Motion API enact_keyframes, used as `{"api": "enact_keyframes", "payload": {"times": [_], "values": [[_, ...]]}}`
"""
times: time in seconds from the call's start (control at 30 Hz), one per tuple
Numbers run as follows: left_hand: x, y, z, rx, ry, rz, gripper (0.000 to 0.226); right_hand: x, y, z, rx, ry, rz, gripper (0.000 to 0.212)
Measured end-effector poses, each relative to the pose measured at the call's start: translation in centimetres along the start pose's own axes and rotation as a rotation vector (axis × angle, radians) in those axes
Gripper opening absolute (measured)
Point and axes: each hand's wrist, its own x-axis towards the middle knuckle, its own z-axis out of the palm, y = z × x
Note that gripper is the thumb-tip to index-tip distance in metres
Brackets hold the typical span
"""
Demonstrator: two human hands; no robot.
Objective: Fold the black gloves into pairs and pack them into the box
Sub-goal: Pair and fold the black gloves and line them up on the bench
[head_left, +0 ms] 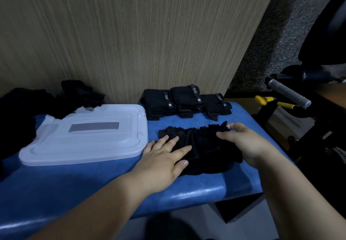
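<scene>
Now straight, spread fingers (179,150) of the left hand (162,157) are pressing flat on the gloves (202,146) near the bench's (112,179) right edge, while the right hand (247,142) is pinching their ruffled cuff. Three folded pairs (187,101) are lying along the far edge, one white lid (84,146) is sitting on the left, and one loose pile (22,108) is filling the far left corner.

Unclear to me
Glove pile (18,108) runs off the left edge; folds of the near gloves (202,146) merge into black.

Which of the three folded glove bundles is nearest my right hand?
The rightmost bundle, at the row's right end, directly behind the right hand.
</scene>
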Motion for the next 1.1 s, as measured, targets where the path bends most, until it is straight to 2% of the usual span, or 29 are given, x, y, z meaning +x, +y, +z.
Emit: {"api": "enact_keyframes", "payload": {"times": [0.07, 0.17, 0.27, 0.33, 0.43, 0.53, 0.67, 0.77, 0.93, 1.1], "values": [[-0.2, 0.1, -0.3, -0.062, 0.005, 0.003, 0.054, -0.3, -0.5, 0.7, 0.087, -0.058, -0.031, 0.035], [-0.3, 0.0, -0.7, -0.295, 0.081, -0.040, 0.056, -1.1, -1.2, 2.1, 0.142, -0.152, -0.076, 0.038], [0.0, -0.4, -1.0, -0.577, 0.270, -0.125, 0.039, -1.7, -1.6, 3.3, 0.147, -0.247, -0.122, 0.038], [0.1, -0.6, -1.4, -0.664, 0.358, -0.177, 0.026, -1.9, -1.6, 3.8, 0.135, -0.288, -0.142, 0.035], [-0.1, -0.5, -2.2, -0.715, 0.397, -0.248, 0.031, -1.6, -1.3, 4.2, 0.073, -0.236, -0.158, 0.027], [-0.4, -0.3, -2.7, -0.728, 0.343, -0.337, 0.043, -0.9, -0.5, 4.3, -0.129, -0.122, -0.146, 0.018], [-0.1, -0.2, -2.6, -0.690, 0.317, -0.375, 0.044, -0.2, 0.7, 4.4, -0.320, -0.052, -0.093, 0.024], [0.1, -0.2, -2.4, -0.760, 0.330, -0.403, 0.034, -0.3, 0.8, 5.0, -0.330, -0.031, -0.113, 0.031], [0.6, -0.3, -1.6, -0.784, 0.374, -0.409, 0.045, -0.8, 0.5, 5.7, -0.264, -0.055, -0.162, 0.030], [0.4, -0.5, -1.3, -0.906, 0.429, -0.355, 0.032, -0.7, 0.7, 5.8, -0.239, -0.083, -0.269, 0.021]]}}
